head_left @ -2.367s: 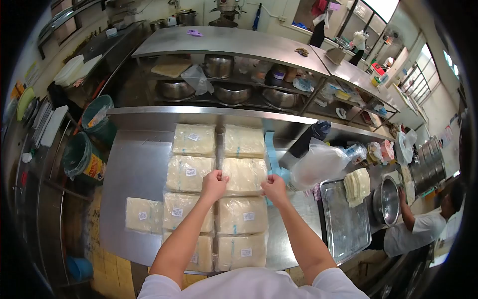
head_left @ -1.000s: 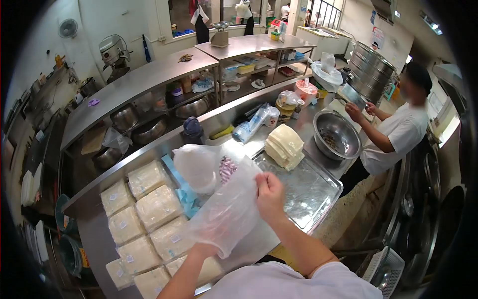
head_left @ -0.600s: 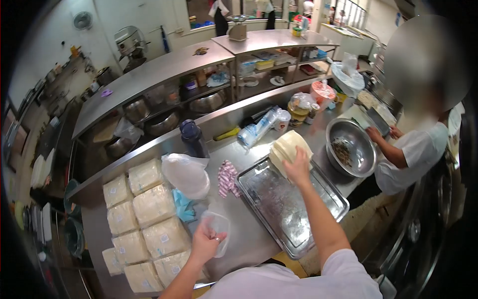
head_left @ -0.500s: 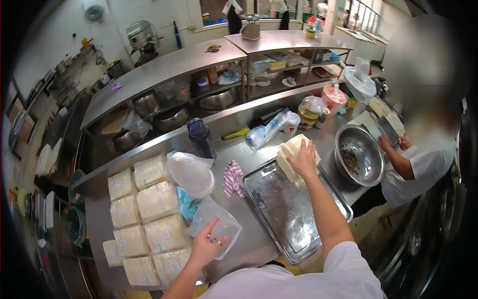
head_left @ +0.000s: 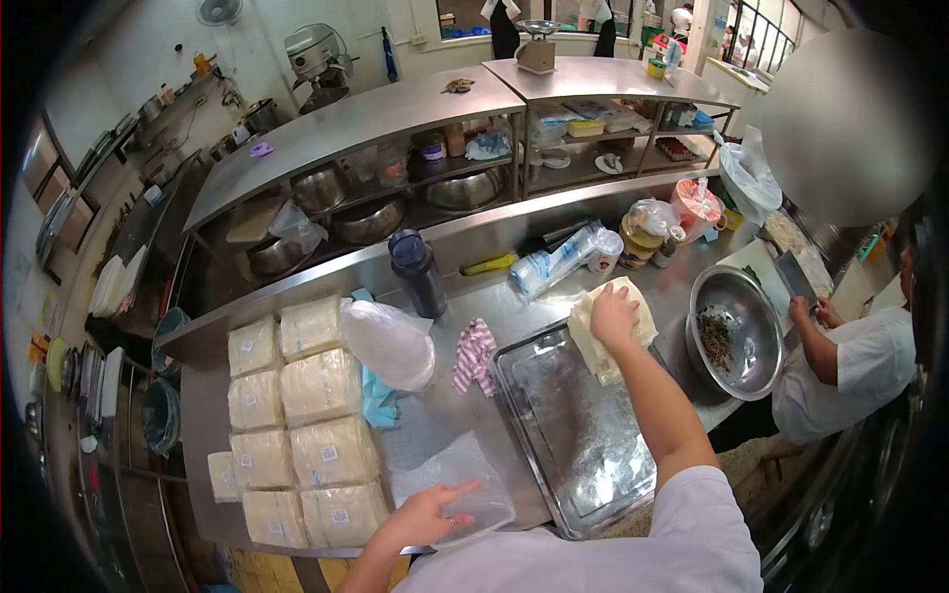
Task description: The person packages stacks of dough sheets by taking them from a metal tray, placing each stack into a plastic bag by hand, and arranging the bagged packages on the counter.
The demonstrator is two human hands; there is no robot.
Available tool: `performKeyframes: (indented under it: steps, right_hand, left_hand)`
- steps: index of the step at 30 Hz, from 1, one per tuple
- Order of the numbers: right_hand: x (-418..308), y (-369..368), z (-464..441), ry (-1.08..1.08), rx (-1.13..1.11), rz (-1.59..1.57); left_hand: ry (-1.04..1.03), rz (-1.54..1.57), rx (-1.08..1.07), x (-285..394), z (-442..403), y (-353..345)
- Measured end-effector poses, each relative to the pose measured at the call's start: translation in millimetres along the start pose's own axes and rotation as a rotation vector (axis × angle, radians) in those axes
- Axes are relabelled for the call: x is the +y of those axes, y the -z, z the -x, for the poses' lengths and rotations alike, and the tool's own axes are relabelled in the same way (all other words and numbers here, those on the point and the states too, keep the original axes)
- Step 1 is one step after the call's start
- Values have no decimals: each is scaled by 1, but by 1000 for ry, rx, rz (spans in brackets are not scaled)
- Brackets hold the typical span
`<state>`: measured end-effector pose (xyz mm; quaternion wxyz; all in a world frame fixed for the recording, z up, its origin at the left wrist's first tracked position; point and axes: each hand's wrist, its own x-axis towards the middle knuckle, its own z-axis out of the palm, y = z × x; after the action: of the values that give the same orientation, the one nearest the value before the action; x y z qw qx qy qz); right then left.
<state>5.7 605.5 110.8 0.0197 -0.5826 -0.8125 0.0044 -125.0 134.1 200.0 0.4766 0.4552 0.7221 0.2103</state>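
Observation:
At the tray's far end, my right hand (head_left: 615,318) curls its fingers over a stack of thin cream wrapper sheets (head_left: 599,360). This stack overlaps the back of a shallow metal tray (head_left: 578,450). Near the table's front edge, my left hand (head_left: 427,517) has its thumb side up and index finger stretched out. Its other fingers are bent on a clear plastic bag (head_left: 463,469), partly hiding it. To the left, several sealed packs of cream sheets (head_left: 321,386) lie in rows. Beside them are a whitish plastic bag (head_left: 388,346) and a light-blue cloth-like piece (head_left: 379,400).
A striped cloth (head_left: 474,358) and a dark bottle (head_left: 418,275) are left of the tray. To its right stands a steel bowl (head_left: 756,346) with dark chopped food. A co-worker in a white shirt (head_left: 850,381) holds a cleaver (head_left: 794,276) beyond it. Jars (head_left: 641,244) line the back.
The view has shifted slightly. My left hand and the clear bag have come nearer the front edge. My right hand's fingers, spread before, are now more curled towards the stack's far edge.

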Motion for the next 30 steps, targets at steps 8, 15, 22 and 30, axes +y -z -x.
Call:
performKeyframes:
  steps: [8,15,22,30]
  right_hand:
    - [112,54,-21,-116,-54,-1090]
    - [111,109,225,-278,-5,-2237]
    - [-20,72,460,-797,-133,-2505]
    - [-128,104,600,-536,-510,-2731]
  left_hand:
    - [53,388,19,-10,-7,16]
    - [-41,346,63,-34,-41,39]
    - [-180,383,28,-76,-71,35]
    - [-341,162,39,-65,-34,28]
